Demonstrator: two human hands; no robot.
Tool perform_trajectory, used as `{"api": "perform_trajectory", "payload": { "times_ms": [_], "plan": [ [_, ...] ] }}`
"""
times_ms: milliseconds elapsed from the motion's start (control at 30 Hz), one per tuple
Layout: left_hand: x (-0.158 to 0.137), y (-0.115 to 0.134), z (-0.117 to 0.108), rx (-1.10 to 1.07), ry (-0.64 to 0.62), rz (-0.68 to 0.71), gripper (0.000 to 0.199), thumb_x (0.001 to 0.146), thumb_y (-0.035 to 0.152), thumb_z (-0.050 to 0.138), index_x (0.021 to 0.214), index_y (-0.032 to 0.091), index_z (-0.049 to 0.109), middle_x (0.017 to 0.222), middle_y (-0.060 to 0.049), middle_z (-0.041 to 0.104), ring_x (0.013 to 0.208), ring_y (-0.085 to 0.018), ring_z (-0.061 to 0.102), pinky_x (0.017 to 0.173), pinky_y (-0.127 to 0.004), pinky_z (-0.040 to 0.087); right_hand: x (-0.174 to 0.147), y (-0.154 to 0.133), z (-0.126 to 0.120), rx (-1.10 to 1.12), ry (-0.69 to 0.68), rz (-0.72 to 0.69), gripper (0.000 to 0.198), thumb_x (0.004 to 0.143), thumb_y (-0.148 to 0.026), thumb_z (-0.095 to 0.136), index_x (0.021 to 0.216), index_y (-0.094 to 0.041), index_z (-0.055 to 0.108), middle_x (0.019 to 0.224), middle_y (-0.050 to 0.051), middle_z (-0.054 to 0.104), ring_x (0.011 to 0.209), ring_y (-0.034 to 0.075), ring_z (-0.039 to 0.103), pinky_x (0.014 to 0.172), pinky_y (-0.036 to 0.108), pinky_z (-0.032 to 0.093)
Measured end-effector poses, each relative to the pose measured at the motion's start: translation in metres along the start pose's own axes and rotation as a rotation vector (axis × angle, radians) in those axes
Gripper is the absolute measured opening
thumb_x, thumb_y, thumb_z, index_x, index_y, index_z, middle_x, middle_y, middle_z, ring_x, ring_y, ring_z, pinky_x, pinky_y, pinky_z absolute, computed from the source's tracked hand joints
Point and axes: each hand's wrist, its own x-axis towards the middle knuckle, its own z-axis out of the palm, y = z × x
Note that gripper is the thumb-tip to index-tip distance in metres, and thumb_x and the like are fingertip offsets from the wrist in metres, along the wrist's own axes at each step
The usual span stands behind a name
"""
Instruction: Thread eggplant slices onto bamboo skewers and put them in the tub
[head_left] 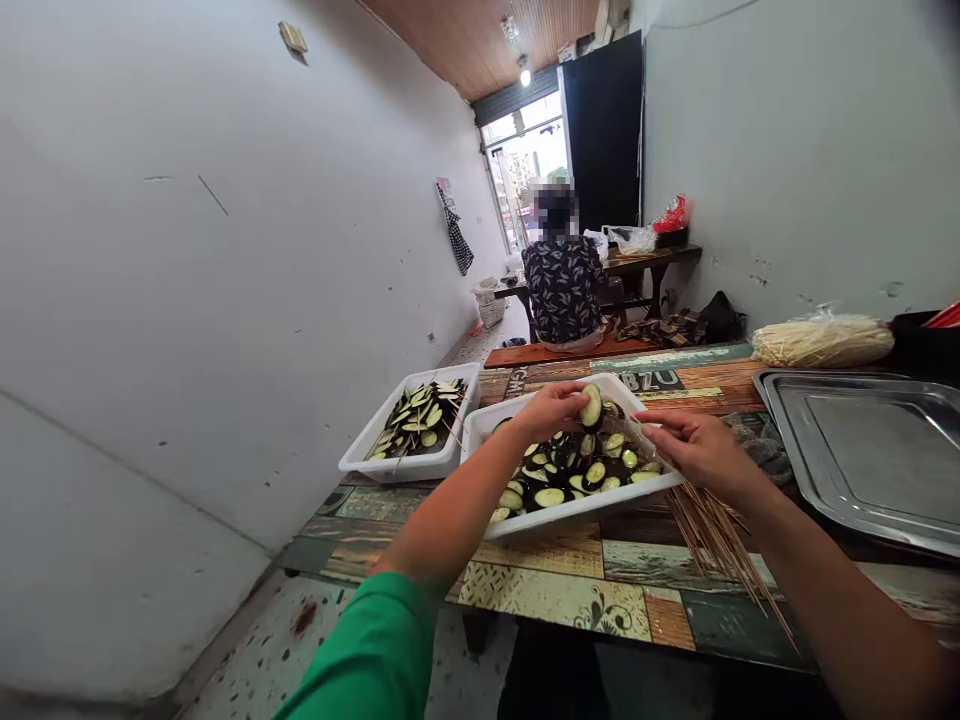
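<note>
My left hand (553, 410) pinches an oval eggplant slice (592, 406) above a white tub (540, 520). Many more eggplant slices (550, 497) with dark skin and pale flesh lie in liquid in that tub. Over the tub's right rim, my right hand (690, 448) has its fingers closed on a thin bamboo skewer (636, 416), whose tip points at the held slice; most of the skewer is hidden. Below this hand, a loose bundle of bamboo skewers (724, 550) lies on the table. A second white tub (409, 470) at the left holds eggplant slices on skewers (424, 415).
Metal trays (870, 450) lie at the right of the patchwork-patterned table (555, 600). Behind them is a bagged pale bundle (821, 340). A grey cloth-like thing (757, 445) lies beside the trays. A person (562, 285) sits facing away at another table.
</note>
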Motion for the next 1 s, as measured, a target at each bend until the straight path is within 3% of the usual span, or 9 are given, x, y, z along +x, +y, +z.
{"api": "perform_trajectory", "payload": {
  "times_ms": [100,300,433,633,767,1000],
  "plan": [
    [-0.002,0.007,-0.001,-0.249,0.020,-0.059,0.039,0.073,0.022,0.070,0.109,0.020,0.056,0.086,-0.004,0.063,0.074,-0.015,0.063,0.068,-0.033,0.052,-0.002,0.001,0.003,-0.114,-0.045,-0.063,0.046,0.075,-0.044,0.054,0.102,-0.012,0.073,0.059,0.003,0.065,0.049,0.013,0.052,0.042,0.022,0.034],
    [0.001,0.011,-0.005,-0.380,0.188,-0.094,0.023,0.078,0.014,0.064,0.100,0.015,0.060,0.081,-0.005,0.063,0.060,-0.010,0.060,0.046,-0.016,0.042,-0.001,0.007,0.003,-0.217,-0.060,-0.146,0.042,0.077,-0.040,0.051,0.100,-0.013,0.075,0.059,0.002,0.066,0.047,0.012,0.051,0.041,0.022,0.034],
    [0.004,0.012,-0.005,-0.423,0.209,-0.150,0.005,0.082,0.010,0.058,0.087,0.009,0.059,0.078,-0.008,0.063,0.064,-0.012,0.062,0.048,-0.016,0.045,-0.001,0.007,0.004,-0.237,-0.054,-0.168,0.040,0.077,-0.038,0.051,0.099,-0.014,0.075,0.066,0.002,0.070,0.052,0.014,0.056,0.046,0.022,0.040],
    [0.003,0.014,-0.003,-0.468,0.215,-0.166,0.021,0.080,0.002,0.056,0.098,0.012,0.058,0.088,-0.008,0.065,0.076,-0.015,0.066,0.061,-0.023,0.053,0.000,0.007,0.004,-0.250,-0.059,-0.148,0.040,0.077,-0.037,0.051,0.099,-0.013,0.075,0.068,0.003,0.072,0.054,0.015,0.060,0.047,0.022,0.043],
    [0.003,0.013,-0.004,-0.439,0.227,-0.162,0.017,0.081,0.003,0.055,0.096,0.010,0.059,0.086,-0.009,0.066,0.076,-0.016,0.067,0.061,-0.023,0.054,0.001,0.005,0.004,-0.225,-0.047,-0.157,0.037,0.077,-0.036,0.052,0.096,-0.015,0.076,0.080,0.005,0.075,0.065,0.018,0.066,0.055,0.024,0.049],
    [0.004,0.013,-0.003,-0.448,0.217,-0.149,0.010,0.084,0.005,0.051,0.085,0.007,0.061,0.079,-0.008,0.066,0.073,-0.014,0.067,0.059,-0.021,0.055,0.000,0.006,0.004,-0.233,-0.045,-0.116,0.040,0.077,-0.038,0.052,0.098,-0.013,0.075,0.080,0.006,0.075,0.064,0.019,0.066,0.054,0.025,0.048]
  ]
}}
